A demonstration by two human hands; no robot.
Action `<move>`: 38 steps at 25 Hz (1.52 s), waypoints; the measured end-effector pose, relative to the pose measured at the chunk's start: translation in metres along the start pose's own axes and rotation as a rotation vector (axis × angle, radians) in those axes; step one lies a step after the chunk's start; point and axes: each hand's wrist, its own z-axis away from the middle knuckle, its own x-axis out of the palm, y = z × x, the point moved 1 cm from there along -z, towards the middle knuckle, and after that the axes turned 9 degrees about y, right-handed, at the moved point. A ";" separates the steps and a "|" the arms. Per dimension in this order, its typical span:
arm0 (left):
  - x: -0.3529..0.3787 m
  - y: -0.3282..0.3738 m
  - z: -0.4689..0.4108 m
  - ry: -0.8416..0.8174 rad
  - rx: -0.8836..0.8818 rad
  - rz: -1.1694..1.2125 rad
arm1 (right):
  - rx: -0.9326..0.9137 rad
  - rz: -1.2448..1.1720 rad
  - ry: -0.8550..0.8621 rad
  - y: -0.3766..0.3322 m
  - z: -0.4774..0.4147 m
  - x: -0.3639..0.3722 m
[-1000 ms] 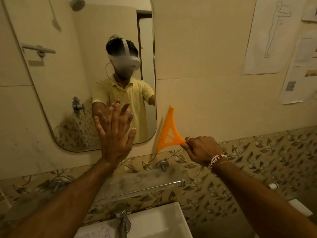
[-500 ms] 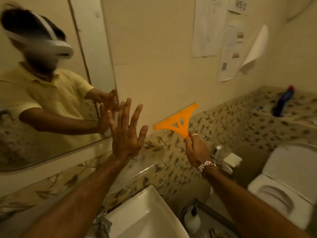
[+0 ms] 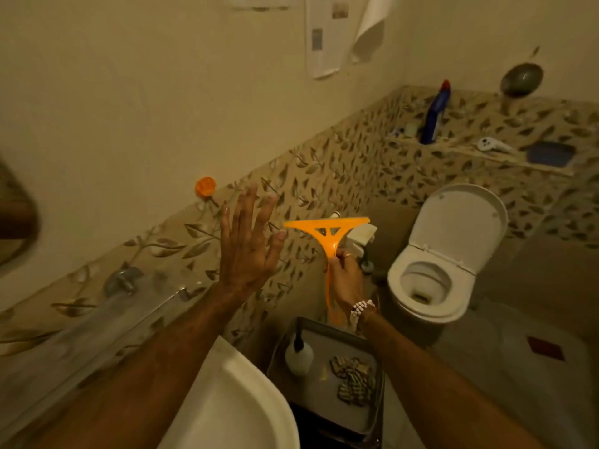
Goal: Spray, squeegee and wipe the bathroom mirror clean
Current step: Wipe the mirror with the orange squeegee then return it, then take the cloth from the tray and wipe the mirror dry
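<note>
While the mirror [image 3: 14, 228] shows only as a sliver at the frame's left edge, we hold both hands in the free air between the wall tiles and the toilet [image 3: 444, 257]. Our left hand [image 3: 248, 244] is released, fingers spread and pointing up, touching nothing. Our right hand [image 3: 345, 278] grasps the one orange squeegee [image 3: 327, 233] by its handle; the handle runs upright, its tail hanging below the fist, and the blade lies level across the top, pointing left and right. Blade and left fingertips sit just beside each other. Below our right wrist we see one dark tray [image 3: 324, 384] carrying one white bottle [image 3: 299, 356] near its left edge and a striped cloth [image 3: 353, 379] toward its right edge. One white basin [image 3: 233, 409] curves at the bottom edge.
</note>
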 end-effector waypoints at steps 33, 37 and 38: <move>0.267 -0.063 0.284 -0.724 0.076 -0.139 | 0.323 0.915 -0.199 0.374 0.040 0.040; 0.265 -0.062 0.287 -0.732 0.056 -0.109 | 0.329 1.130 -0.337 0.392 0.033 0.025; 0.264 -0.063 0.286 -0.727 0.046 -0.100 | 0.355 1.141 -0.378 0.397 0.030 0.023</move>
